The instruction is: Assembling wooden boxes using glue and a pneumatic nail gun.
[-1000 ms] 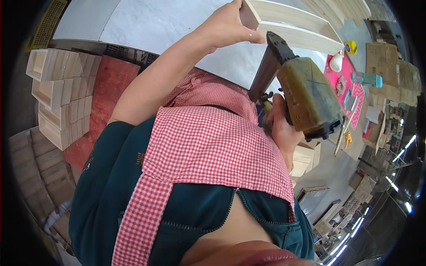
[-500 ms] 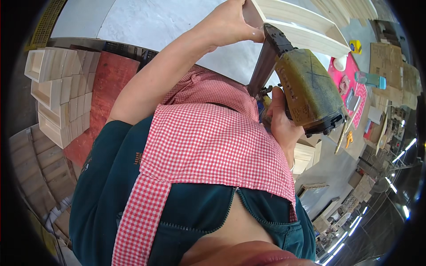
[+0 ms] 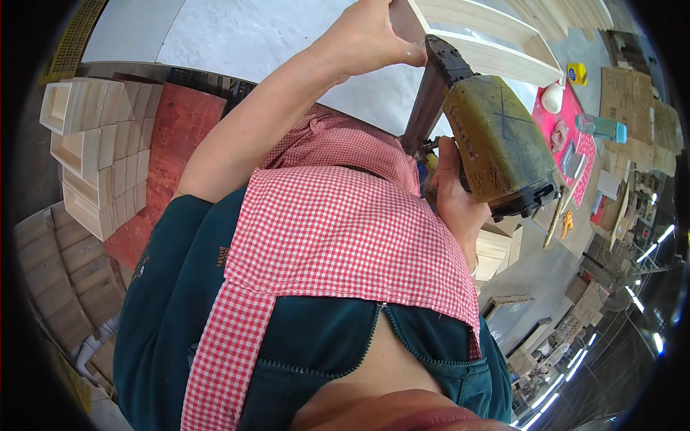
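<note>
A pale wooden frame (image 3: 489, 59) with long side rails lies at the top of the view. My left hand (image 3: 374, 39) grips its near end piece, with the thumb stretched along the near side and the fingertips out of sight. In my right hand (image 3: 460, 190) is a nail gun (image 3: 499, 136) with a worn yellow-brown body. Its dark nose sits at the near corner of the frame, close to my left thumb. The fingers round its handle are mostly hidden by the tool.
Beneath the frame is a pale worktop (image 3: 244, 36). Stacked wooden boxes (image 3: 100, 154) stand at left beside a red board (image 3: 172, 158). On the right, a pink cloth (image 3: 583, 169) bears a teal-lidded bottle (image 3: 600, 128); orange scissors (image 3: 568, 224) lie nearer. Wooden strips (image 3: 557, 18) lie at the far right.
The nail gun and the frame have shifted very slightly up and left, showing more of a white round object beyond the frame. Both hands keep their hold.
</note>
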Demonstrator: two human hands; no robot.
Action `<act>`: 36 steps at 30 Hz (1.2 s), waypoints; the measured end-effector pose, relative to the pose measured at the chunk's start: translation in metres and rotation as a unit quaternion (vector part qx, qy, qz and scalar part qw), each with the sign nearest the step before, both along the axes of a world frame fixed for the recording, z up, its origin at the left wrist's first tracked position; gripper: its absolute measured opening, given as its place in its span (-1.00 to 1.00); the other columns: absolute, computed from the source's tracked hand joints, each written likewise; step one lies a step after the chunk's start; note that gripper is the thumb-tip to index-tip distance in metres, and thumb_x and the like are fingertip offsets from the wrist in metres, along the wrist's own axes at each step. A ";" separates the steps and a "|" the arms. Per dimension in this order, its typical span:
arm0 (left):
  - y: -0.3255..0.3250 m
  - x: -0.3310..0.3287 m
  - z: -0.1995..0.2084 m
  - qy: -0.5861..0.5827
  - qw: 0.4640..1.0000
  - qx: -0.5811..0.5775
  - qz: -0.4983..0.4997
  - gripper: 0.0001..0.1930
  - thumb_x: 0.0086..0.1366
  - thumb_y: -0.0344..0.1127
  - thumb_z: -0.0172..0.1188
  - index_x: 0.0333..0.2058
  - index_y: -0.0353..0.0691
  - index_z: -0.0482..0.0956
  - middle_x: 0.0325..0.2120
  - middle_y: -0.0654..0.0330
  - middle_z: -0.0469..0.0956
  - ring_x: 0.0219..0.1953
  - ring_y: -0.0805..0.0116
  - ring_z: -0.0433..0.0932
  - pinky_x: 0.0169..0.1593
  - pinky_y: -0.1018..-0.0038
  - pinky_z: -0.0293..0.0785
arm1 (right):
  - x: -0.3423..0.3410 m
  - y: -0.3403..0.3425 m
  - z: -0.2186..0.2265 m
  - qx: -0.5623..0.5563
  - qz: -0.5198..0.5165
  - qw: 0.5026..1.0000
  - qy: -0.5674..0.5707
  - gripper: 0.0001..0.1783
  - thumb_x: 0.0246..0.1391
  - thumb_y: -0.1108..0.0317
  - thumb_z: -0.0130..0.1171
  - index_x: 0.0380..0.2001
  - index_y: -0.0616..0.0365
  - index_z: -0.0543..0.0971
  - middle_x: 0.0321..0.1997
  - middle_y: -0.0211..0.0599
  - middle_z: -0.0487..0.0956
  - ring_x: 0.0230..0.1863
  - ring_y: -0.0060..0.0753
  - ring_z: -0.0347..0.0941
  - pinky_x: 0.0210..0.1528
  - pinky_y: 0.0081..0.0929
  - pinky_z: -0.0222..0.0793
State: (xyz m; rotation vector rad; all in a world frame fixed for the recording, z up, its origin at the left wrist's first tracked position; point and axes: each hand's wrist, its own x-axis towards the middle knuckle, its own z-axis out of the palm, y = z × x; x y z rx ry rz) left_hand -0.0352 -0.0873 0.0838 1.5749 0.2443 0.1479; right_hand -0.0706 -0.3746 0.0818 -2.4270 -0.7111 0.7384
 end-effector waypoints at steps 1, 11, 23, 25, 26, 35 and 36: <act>0.000 0.001 -0.003 -0.004 1.000 -0.002 0.003 -0.32 0.02 -0.39 0.42 0.11 -0.52 0.37 -0.08 -0.17 0.54 -0.06 0.04 0.59 0.01 0.39 0.57 | -0.002 0.008 0.007 0.006 -0.046 0.999 0.014 -0.32 0.38 0.15 0.11 0.48 -0.46 0.15 0.62 -0.42 0.02 0.56 -0.17 0.07 0.46 0.03 0.21; 0.011 -0.004 0.007 0.013 0.965 -0.262 0.029 -0.60 0.11 -0.44 0.45 -0.15 -0.45 0.47 -0.31 0.04 0.52 -0.30 0.27 0.59 -0.21 0.57 0.58 | -0.011 0.019 0.016 0.047 -0.173 0.984 0.000 -0.48 0.28 0.07 0.23 0.29 -0.43 0.47 0.49 -0.30 0.26 0.38 -0.13 0.35 0.24 -0.22 0.50; 0.005 -0.011 0.019 0.018 0.949 -0.315 0.028 -0.72 0.14 -0.48 0.45 -0.35 -0.29 0.44 -0.41 0.15 0.49 -0.40 0.41 0.55 -0.28 0.66 0.56 | -0.014 0.037 0.027 0.086 -0.195 0.975 -0.069 -0.52 0.22 0.09 0.29 0.20 -0.20 0.56 0.23 -0.17 0.55 0.11 -0.11 0.59 -0.07 -0.37 0.67; 0.005 -0.011 0.018 0.023 0.947 -0.320 0.024 -0.71 0.14 -0.48 0.45 -0.34 -0.29 0.44 -0.41 0.15 0.49 -0.40 0.40 0.55 -0.28 0.66 0.56 | -0.014 0.038 0.027 0.093 -0.194 0.973 -0.080 -0.52 0.21 0.09 0.30 0.19 -0.18 0.56 0.21 -0.16 0.57 0.10 -0.10 0.60 -0.08 -0.38 0.68; 0.005 -0.011 0.018 0.025 0.947 -0.319 0.023 -0.71 0.13 -0.48 0.45 -0.34 -0.29 0.44 -0.41 0.16 0.49 -0.40 0.40 0.55 -0.28 0.66 0.56 | -0.014 0.038 0.028 0.089 -0.191 0.974 -0.082 -0.51 0.21 0.10 0.30 0.20 -0.16 0.56 0.22 -0.15 0.56 0.10 -0.10 0.60 -0.07 -0.38 0.68; 0.006 -0.008 0.010 0.025 0.945 -0.325 0.012 -0.71 0.15 -0.44 0.46 -0.29 -0.32 0.47 -0.40 0.15 0.52 -0.41 0.39 0.56 -0.29 0.65 0.56 | -0.014 0.043 0.032 0.132 -0.162 0.972 -0.108 -0.47 0.20 0.14 0.32 0.23 -0.08 0.51 0.26 -0.10 0.53 0.14 -0.13 0.58 -0.01 -0.35 0.67; 0.007 -0.008 0.009 0.023 0.945 -0.326 0.011 -0.70 0.15 -0.43 0.46 -0.28 -0.33 0.47 -0.39 0.15 0.52 -0.41 0.39 0.56 -0.29 0.65 0.56 | -0.014 0.043 0.033 0.115 -0.172 0.973 -0.099 -0.46 0.20 0.14 0.33 0.22 -0.06 0.51 0.26 -0.11 0.53 0.14 -0.13 0.58 -0.01 -0.34 0.67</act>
